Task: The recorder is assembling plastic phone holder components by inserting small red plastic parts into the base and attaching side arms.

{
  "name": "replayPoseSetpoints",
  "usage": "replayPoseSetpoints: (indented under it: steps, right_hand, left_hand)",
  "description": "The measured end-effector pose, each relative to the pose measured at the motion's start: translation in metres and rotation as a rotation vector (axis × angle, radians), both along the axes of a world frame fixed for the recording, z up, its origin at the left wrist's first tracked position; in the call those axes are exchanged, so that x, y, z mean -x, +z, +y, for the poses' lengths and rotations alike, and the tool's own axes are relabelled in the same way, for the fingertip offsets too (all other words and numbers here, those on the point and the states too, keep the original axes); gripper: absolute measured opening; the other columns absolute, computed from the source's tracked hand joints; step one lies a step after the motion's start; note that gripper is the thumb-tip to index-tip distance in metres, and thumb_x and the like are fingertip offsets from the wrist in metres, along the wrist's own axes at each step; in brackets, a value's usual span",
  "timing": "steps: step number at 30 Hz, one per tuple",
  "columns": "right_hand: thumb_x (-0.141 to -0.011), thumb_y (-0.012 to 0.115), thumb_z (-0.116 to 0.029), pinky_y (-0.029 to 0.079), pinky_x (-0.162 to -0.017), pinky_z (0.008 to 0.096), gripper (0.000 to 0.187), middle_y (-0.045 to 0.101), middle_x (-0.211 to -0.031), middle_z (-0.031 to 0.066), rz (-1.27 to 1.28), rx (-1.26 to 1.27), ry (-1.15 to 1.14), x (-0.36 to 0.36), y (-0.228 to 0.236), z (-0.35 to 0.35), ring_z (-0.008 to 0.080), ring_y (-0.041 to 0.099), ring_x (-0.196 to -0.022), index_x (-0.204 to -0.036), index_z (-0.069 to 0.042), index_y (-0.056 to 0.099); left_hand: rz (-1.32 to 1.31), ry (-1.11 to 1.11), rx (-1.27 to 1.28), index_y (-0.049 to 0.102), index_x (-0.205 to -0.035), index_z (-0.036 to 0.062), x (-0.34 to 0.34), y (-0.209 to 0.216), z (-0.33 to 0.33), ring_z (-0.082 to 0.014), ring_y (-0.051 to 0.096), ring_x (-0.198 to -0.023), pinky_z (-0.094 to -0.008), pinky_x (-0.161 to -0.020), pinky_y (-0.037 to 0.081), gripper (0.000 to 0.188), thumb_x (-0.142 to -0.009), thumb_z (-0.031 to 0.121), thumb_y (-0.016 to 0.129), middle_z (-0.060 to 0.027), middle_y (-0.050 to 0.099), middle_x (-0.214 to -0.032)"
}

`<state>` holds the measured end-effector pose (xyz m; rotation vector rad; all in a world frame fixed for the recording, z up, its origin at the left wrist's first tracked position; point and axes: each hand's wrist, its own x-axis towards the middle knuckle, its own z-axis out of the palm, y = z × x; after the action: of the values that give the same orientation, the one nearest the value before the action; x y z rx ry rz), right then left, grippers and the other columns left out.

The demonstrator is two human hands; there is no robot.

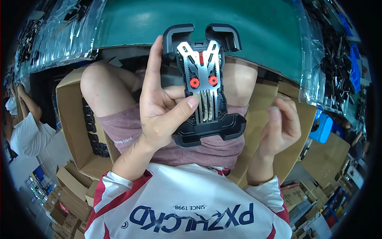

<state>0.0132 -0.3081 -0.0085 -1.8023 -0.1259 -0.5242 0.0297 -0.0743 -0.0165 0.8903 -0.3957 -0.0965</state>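
My left hand [157, 113] is closed round the left side of a black phone holder [223, 129], thumb across its front and index finger stretched up beside it. The holder's open face is toward me, with two curved jaws at the top and a wide jaw at the bottom. A silver Y-shaped metal plate [205, 75] lies in it, with a red piece between its arms. Two red gears [213, 81] sit on the plate, and coil springs [206, 105] run below. Off to the right, my right hand [282, 127] is raised with curled fingers and thumb pinched; anything between them is hidden.
A green worktable [262, 24] spans the far side. Clear plastic trays of black parts stand at its left [59, 40] and right [314, 59]. Open cardboard boxes [75, 115] flank my legs, the left one holding black parts. Another person [30, 131] is at far left.
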Motion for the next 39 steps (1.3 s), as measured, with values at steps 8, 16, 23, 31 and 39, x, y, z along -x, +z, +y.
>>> replayPoseSetpoints:
  steps: [8, 16, 23, 31, 39]
  right_hand:
    - [-0.085, 0.055, -0.014, 0.045, -0.079, 0.0306, 0.034, 0.059, -0.106, 0.0186, 0.601, 0.339, -0.498, 0.053, -0.119, -0.124, 0.0251, 0.055, -0.091, -0.113, 0.004, 0.057]
    - [-0.084, 0.052, -0.036, 0.044, -0.076, 0.0389, 0.055, 0.057, -0.102, 0.0237, 1.013, 0.870, -0.251, 0.111, -0.192, -0.071, 0.0380, 0.054, -0.087, -0.118, 0.006, 0.048]
    - [-0.080, 0.058, -0.024, 0.047, -0.075, 0.0371, 0.045, 0.060, -0.101, 0.0205, 1.075, 0.781, -0.525, 0.143, -0.258, -0.155, 0.0340, 0.057, -0.088, -0.114, 0.006, 0.052]
    - [-0.079, 0.063, -0.012, 0.049, -0.075, 0.0352, 0.037, 0.061, -0.102, 0.0173, 1.037, 0.503, -0.810, 0.149, -0.305, -0.202, 0.0295, 0.060, -0.090, -0.111, 0.005, 0.054]
    - [-0.089, 0.053, -0.003, 0.051, -0.076, 0.0325, 0.032, 0.059, -0.105, 0.0126, 0.510, -0.893, -0.771, 0.135, -0.229, -0.234, 0.0217, 0.059, -0.098, -0.120, -0.001, 0.051]
  left_hand:
    - [0.288, 0.061, -0.081, -0.013, -0.147, 0.0151, -0.003, 0.012, -0.029, -0.0190, 0.066, -0.072, -0.0190, -0.058, 0.048, 0.093, -0.082, -0.016, 0.046, -0.0291, 0.062, -0.107]
    - [0.351, 0.062, -0.127, -0.006, -0.148, 0.0137, -0.002, 0.014, -0.033, -0.0146, 0.063, -0.069, -0.0174, -0.056, 0.045, 0.092, -0.082, -0.016, 0.050, -0.0260, 0.063, -0.107]
    - [0.413, 0.205, -0.331, 0.023, -0.141, -0.0026, 0.001, 0.013, -0.029, -0.0068, 0.055, -0.060, -0.0122, -0.055, 0.040, 0.067, -0.082, -0.009, 0.054, -0.0174, 0.067, -0.092]
    - [0.356, 0.108, -0.335, 0.032, -0.132, -0.0014, 0.000, 0.000, -0.023, -0.0077, 0.056, -0.057, -0.0112, -0.053, 0.039, 0.056, -0.082, -0.008, 0.054, -0.0176, 0.067, -0.092]
    - [0.446, 0.151, -0.267, 0.031, -0.130, -0.0005, 0.007, 0.010, -0.018, -0.0092, 0.057, -0.058, -0.0128, -0.054, 0.041, 0.054, -0.082, -0.009, 0.053, -0.0161, 0.067, -0.090]
